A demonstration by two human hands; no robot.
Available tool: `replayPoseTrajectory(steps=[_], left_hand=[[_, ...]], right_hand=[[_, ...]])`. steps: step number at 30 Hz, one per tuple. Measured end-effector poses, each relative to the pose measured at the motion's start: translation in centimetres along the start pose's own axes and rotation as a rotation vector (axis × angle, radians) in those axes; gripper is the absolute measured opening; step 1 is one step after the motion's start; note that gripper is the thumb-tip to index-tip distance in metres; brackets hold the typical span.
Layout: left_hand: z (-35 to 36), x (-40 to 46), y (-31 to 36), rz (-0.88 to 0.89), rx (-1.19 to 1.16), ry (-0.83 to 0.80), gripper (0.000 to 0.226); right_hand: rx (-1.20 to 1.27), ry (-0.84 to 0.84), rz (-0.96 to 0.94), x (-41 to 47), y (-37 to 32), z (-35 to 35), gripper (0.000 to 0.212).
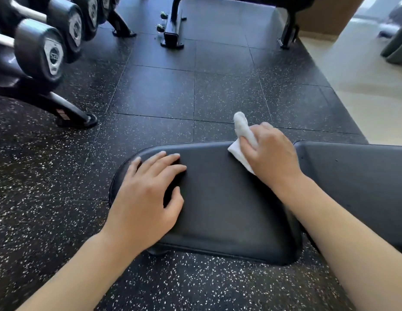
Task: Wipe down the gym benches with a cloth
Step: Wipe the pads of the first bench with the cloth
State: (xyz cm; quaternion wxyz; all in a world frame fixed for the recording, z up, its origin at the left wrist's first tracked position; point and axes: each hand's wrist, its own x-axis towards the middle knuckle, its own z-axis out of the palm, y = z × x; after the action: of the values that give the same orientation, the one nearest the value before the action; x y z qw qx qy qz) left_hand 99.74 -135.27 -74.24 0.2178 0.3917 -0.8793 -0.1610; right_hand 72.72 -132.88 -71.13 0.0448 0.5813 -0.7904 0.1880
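1. White cloth (241,140) is in the right hand (270,153); the fingers (266,127) are curled over it and hold it bunched, so one rolled end sticks out past the far edge of the pad and a flat corner lies on the pad under the hand.
2. The right hand sits at the far right corner of the seat pad (229,198), close to the gap that separates it from the back pad (357,176).
3. The left hand (146,198) lies palm down on the left part of the seat pad. Its fingers (159,161) are straight and a little spread, the tips touching the black surface, and they hold nothing.
4. Both forearms come in from the bottom of the view, one on each side of the seat pad.
5. The seat pad is black, smooth, with rounded corners, and together with the back pad it makes the counter of the bench.
6. Under the bench is a floor (49,187) of black rubber tiles with white specks.
7. At the far left stands a rack (67,108) with dumbbells (40,52), their round ends turned toward the camera.
8. Farther away, at the top, are the black metal feet of another piece of equipment (172,34).
9. At the right, the rubber tiles end and a pale floor (363,90) begins.
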Motion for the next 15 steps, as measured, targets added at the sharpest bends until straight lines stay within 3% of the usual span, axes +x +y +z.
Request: replayPoseTrajectory(steps=[4,9,15], left_hand=[[0.0,0.0,0.3,0.036,-0.013,-0.016,0.043],[-0.8,0.6,-1.2,0.077,-0.102,-0.024,0.039],[-1.3,-0.2,-1.8,0.106,-0.092,-0.058,0.041]], right_hand=[[-0.052,0.031,-0.177,-2.8,-4.0,-0.2,0.022],[0.033,-0.079,-0.389,-5.6,-7.5,1.1,0.020],[-0.096,-0.075,-0.002,0.6,-2.0,0.8,0.033]])
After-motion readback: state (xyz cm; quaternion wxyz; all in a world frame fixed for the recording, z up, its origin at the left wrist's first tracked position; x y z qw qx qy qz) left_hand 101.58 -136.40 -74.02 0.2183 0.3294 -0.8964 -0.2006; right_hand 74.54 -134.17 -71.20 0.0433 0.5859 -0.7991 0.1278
